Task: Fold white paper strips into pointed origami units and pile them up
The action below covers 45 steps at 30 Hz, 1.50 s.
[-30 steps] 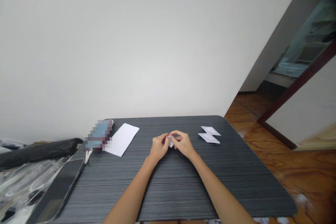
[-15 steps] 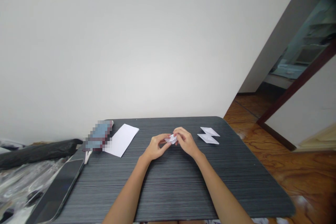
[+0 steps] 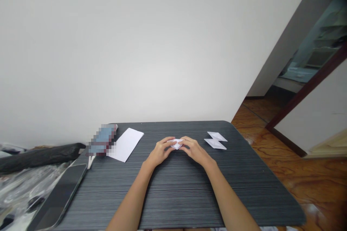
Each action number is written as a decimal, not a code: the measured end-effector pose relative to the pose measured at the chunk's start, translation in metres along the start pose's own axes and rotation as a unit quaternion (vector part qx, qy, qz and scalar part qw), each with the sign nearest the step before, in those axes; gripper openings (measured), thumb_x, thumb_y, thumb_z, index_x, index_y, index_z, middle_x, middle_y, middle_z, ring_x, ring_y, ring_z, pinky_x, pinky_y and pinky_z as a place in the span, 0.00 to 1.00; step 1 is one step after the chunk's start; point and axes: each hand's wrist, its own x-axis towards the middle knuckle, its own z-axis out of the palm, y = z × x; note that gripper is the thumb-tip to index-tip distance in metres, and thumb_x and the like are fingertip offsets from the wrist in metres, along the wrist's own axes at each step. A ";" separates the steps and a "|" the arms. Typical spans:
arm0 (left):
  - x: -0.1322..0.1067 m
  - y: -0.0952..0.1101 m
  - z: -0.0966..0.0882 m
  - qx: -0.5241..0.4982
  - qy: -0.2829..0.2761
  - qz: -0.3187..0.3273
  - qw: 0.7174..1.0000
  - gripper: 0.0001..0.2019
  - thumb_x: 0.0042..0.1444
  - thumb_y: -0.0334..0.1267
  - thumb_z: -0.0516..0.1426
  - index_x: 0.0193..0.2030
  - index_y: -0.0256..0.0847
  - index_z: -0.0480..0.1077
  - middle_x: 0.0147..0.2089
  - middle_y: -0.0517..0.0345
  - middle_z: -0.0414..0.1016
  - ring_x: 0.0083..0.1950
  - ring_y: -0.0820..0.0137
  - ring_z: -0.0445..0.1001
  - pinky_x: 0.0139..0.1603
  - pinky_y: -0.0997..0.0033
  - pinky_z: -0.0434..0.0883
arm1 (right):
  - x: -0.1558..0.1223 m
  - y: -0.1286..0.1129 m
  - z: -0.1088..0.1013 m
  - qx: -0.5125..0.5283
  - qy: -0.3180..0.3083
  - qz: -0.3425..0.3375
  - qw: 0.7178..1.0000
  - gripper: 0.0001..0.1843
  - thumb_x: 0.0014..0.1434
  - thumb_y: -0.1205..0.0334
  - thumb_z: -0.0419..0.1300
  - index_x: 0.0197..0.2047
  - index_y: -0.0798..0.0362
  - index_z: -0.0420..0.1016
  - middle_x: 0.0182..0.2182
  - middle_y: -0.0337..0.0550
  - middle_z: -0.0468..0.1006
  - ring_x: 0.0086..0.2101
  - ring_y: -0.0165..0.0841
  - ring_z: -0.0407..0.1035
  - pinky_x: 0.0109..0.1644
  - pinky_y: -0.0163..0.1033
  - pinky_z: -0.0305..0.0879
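Observation:
Between my two hands, a small piece of folded white paper [image 3: 176, 144] is held just over the middle of the table. My left hand [image 3: 160, 151] pinches its left side with thumb and fingers. On the right side, my right hand [image 3: 193, 149] grips it in a matching pinch. Fingertips cover both ends of the paper, so its full shape is partly hidden. To the right of my hands lie two folded white paper pieces, one farther back [image 3: 217, 136] and one nearer [image 3: 215, 144], pointed at their ends and touching or nearly so.
The dark, wood-grained table [image 3: 179, 195] meets a white wall. White paper sheets [image 3: 127, 145] lie at the left, beside a blurred-out blue and red object [image 3: 103, 140]. A phone-like dark device [image 3: 61, 195] rests at the left edge, next to plastic-wrapped items [image 3: 24, 184].
My right hand has lowered from over the paper's top to a pinch at its right side. The paper is now more level and centred between both hands.

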 end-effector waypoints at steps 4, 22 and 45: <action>0.000 0.001 -0.001 0.003 -0.004 -0.005 1.000 0.12 0.54 0.35 0.50 0.44 0.42 0.67 0.49 0.51 0.66 0.48 0.69 0.66 0.48 0.66 0.65 | 0.001 0.000 0.002 0.006 0.018 -0.017 1.000 0.09 0.54 0.67 0.52 0.37 0.51 0.71 0.37 0.44 0.70 0.38 0.32 0.65 0.43 0.38 0.61; 0.004 0.010 0.001 -0.097 0.050 -0.069 0.992 0.08 0.49 0.37 0.55 0.34 0.40 0.73 0.39 0.53 0.72 0.41 0.68 0.70 0.43 0.68 0.67 | 0.004 -0.003 0.003 0.072 0.081 0.004 0.994 0.06 0.52 0.64 0.55 0.27 0.54 0.71 0.33 0.44 0.73 0.35 0.31 0.67 0.40 0.36 0.62; 0.003 0.006 0.006 -0.039 0.054 -0.075 0.995 0.07 0.52 0.36 0.51 0.33 0.37 0.68 0.38 0.52 0.72 0.38 0.70 0.70 0.40 0.70 0.68 | 0.006 0.006 0.016 0.113 0.154 0.094 0.977 0.08 0.49 0.60 0.56 0.23 0.55 0.66 0.28 0.42 0.72 0.29 0.31 0.66 0.34 0.36 0.63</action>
